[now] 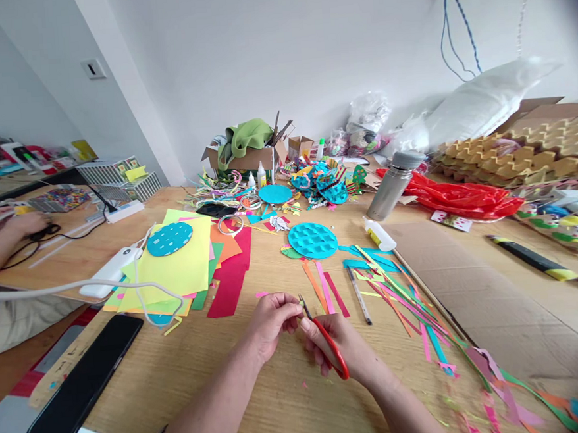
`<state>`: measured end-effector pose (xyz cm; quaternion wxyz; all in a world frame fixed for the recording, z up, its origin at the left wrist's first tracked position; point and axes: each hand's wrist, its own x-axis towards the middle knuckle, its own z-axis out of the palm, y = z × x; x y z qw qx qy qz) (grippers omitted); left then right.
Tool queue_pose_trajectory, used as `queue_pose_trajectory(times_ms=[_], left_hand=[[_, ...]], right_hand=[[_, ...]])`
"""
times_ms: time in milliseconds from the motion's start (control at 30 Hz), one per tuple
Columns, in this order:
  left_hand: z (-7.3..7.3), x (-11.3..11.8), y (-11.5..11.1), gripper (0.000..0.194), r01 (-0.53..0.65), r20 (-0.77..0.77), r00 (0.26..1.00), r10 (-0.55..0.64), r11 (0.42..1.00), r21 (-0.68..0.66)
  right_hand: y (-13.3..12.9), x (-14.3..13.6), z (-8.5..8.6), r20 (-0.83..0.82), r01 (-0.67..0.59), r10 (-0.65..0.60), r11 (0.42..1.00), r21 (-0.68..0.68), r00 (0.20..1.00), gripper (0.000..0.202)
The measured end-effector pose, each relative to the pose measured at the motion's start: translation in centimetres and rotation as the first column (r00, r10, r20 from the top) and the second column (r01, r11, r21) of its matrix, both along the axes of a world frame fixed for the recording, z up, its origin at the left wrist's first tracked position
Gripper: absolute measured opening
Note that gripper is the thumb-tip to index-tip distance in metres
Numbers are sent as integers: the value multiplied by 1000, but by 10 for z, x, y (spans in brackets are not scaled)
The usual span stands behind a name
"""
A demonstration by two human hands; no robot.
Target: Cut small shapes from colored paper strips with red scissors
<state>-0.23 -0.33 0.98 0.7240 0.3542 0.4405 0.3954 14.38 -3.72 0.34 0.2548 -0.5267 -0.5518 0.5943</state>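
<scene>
In my right hand (345, 344) is a pair of red-handled scissors (337, 357), its dark blades pointing up and left toward my left fingertips. My left hand (275, 318) pinches a tiny yellow-green scrap (302, 303), probably paper, right by the blades; most of it is hidden by the fingers. Just beyond the hands lie narrow orange, pink and red paper strips (325, 286). Behind these is a bumpy blue disc (312, 240). A pen (360, 296) rests to the right, beside a tangle of coloured strips (390, 288).
Stacked coloured paper (199, 249) and a white power strip (109, 272) lie left, with a black phone (85, 382) at the near edge. A metal bottle (391, 189), glue bottle (380, 234), cardboard (466, 276) and cutter (529, 256) are right. Another person's hand (27, 221) is far left.
</scene>
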Motion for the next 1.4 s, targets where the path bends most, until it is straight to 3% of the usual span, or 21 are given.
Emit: queue_pose_trajectory(times_ms=[200,533,1033,1400], left_hand=[[0,-1,0,16,33,2,999,-33,999,-8],[1,0,0,16,16,-11,1000,-17,1000,-18],[2,0,0,16,-14,-17,1000,14,1000,-10],[2,1,0,17,-16,-19,1000,16,1000,-8]], right_hand=[[0,1,-2,-11,-28,29,999,32,1000,55],[-2,0,3,17,5,-4,999,-36,1000,57],[-1,2,1,8,-32,32,999,28,999,56],[-1,0,0,87,-14,10,999,47,996,57]])
